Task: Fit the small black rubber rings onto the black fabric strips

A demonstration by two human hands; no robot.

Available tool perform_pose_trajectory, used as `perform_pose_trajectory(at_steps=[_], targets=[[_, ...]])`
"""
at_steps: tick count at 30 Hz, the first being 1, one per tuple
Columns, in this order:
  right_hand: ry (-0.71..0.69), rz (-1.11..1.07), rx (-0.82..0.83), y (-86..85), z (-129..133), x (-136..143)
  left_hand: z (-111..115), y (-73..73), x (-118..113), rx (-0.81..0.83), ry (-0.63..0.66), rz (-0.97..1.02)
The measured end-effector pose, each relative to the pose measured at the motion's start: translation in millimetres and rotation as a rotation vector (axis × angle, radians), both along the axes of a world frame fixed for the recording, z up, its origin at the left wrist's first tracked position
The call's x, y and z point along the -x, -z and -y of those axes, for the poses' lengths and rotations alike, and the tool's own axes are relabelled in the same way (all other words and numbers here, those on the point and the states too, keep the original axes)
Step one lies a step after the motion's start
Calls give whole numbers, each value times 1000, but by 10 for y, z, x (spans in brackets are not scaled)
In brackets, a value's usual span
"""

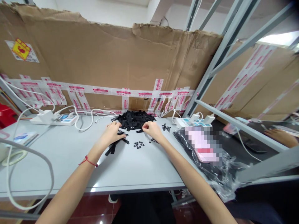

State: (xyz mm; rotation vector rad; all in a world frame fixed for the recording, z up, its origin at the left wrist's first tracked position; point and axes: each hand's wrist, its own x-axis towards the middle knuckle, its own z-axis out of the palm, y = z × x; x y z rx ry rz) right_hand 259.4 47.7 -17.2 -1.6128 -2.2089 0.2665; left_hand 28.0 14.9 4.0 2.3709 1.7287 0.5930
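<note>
My left hand (pixel 112 134) is over a few loose black strips (pixel 114 147), with the thumb and fingers apart. Its palm side is hidden. The fingers of my right hand (pixel 151 129) pinch the end of a short black strip (pixel 139 131), low over the table. Just beyond both hands lies a heap of black strips (pixel 134 119). Small black rings (pixel 139 145) lie in a loose cluster between my forearms. More rings (pixel 153 141) are partly covered by my right wrist, and another group of rings (pixel 166 127) sits to its right.
A pink-topped object (pixel 198 140), partly blurred out, lies on black and clear plastic wrapping (pixel 224 168) at the right. White power strips (pixel 67 120) with trailing cables stand at the back. Cardboard (pixel 105 59) walls the table's rear. Beyond the metal frame (pixel 210 74), another person's hand (pixel 281 137) shows.
</note>
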Motion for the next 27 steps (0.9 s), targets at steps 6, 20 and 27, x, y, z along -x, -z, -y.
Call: perform_pose_trajectory(at_steps=[6,20,27], targets=[[-211,-532,39,-89,223,-5,37,104,-341,235,130,788],[-240,-825,231,-163,414,-37,-20,141,-281,583,306,907],[-207,-937,360,-110,440,-24,54,144,-372,556,384,778]])
